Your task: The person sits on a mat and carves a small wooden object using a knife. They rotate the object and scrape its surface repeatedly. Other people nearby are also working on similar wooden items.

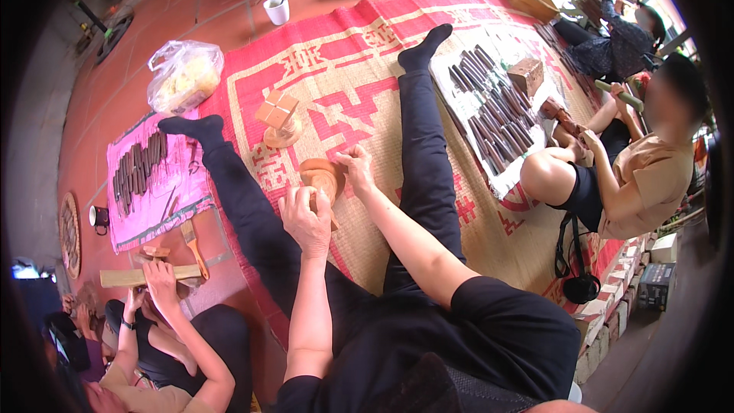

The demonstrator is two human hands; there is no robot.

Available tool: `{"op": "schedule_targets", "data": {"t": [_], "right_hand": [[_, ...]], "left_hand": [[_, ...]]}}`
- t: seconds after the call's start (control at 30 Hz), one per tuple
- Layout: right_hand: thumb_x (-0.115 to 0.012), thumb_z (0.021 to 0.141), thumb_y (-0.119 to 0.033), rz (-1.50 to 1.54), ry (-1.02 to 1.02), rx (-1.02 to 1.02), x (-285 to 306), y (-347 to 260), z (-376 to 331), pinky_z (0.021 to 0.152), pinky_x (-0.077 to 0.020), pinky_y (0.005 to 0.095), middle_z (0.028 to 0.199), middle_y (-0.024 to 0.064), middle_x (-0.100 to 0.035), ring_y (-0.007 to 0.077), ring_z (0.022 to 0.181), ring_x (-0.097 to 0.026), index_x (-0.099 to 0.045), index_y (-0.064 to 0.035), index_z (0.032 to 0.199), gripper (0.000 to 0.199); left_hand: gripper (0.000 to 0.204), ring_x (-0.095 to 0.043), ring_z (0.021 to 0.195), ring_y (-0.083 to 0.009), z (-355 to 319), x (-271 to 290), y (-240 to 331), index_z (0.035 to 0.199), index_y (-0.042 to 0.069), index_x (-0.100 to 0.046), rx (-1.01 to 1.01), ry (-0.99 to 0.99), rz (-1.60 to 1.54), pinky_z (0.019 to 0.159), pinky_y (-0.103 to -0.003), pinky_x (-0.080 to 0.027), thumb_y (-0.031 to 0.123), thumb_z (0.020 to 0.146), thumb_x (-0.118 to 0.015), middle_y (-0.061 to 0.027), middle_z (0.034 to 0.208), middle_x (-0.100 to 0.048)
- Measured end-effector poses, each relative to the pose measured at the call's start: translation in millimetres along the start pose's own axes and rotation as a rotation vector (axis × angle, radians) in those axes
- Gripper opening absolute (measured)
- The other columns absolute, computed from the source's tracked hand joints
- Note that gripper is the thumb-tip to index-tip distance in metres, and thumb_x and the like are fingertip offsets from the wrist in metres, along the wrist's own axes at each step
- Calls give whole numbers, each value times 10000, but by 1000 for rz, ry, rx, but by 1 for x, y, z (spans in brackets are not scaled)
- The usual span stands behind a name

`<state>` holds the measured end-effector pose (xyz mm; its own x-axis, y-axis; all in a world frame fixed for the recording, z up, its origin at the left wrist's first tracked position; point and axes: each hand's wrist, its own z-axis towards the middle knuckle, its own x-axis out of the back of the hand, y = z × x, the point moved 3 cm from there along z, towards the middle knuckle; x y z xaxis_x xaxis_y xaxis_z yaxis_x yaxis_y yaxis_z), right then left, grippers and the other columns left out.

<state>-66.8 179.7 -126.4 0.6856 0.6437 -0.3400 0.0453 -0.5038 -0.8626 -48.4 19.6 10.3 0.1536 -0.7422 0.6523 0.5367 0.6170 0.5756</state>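
Between my spread legs is a round, light-brown wooden piece [324,176]. My left hand [306,220] is closed around its near side, hiding part of it. Close to the piece's right edge is my right hand [358,170], fingers pinched together; what they hold, if anything, is too small to make out. Just beyond stands a square wooden block [277,108] with pale crossing lines on top, next to a rounded wooden piece [284,133] on the mat.
A red and straw patterned mat [367,241] lies under me. Rows of chisels rest on a pink cloth [174,172] at left and a white cloth [497,176] at right. Co-workers sit on both sides. Farther off are a plastic bag [183,80] and a white cup [277,11].
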Motion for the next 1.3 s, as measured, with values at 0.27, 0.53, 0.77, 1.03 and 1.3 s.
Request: {"op": "schedule_targets", "data": {"t": [0.27, 0.53, 0.77, 1.03, 1.3], "right_hand": [[-692, 815, -144, -383, 53, 195, -8, 5, -3, 677, -470, 293, 769, 62, -633, 149, 733, -577, -631, -37, 863, 132], [-668, 846, -90, -156, -197, 260, -13, 4, -6, 641, -494, 272, 784, 29, -635, 113, 721, -587, -598, -28, 862, 95], [-692, 798, -70, -210, 25, 34, 8, 3, 22, 688, -479, 276, 839, 65, -677, 122, 773, -593, -644, -18, 851, 88], [-720, 770, -127, -332, -80, 141, -8, -7, 3, 705, -487, 273, 836, 77, -681, 130, 791, -612, -643, -21, 827, 144], [-716, 782, -115, -350, -186, 177, -20, -12, -2, 721, -496, 309, 825, 95, -683, 156, 765, -619, -651, -19, 845, 133]], "left_hand": [[104, -532, 735, -274, 2, -4, 9, 754, 91, -583, -64, 17, 1, 679, -390, -440, 165, 770, -654, -61, 766, -559], [115, -535, 753, -282, -6, 1, 10, 769, 78, -592, -44, 4, -10, 699, -387, -452, 163, 782, -668, -65, 786, -573], [115, -529, 739, -267, -11, 0, 17, 746, 78, -585, -68, -36, -15, 686, -381, -449, 142, 749, -680, -52, 769, -565], [137, -521, 734, -264, -7, -1, 19, 729, 89, -577, -104, -17, -39, 672, -376, -441, 168, 740, -689, -52, 763, -546], [154, -519, 733, -253, -13, 1, 16, 729, 102, -580, -99, -25, -21, 669, -375, -436, 189, 729, -707, -42, 760, -538]]}}
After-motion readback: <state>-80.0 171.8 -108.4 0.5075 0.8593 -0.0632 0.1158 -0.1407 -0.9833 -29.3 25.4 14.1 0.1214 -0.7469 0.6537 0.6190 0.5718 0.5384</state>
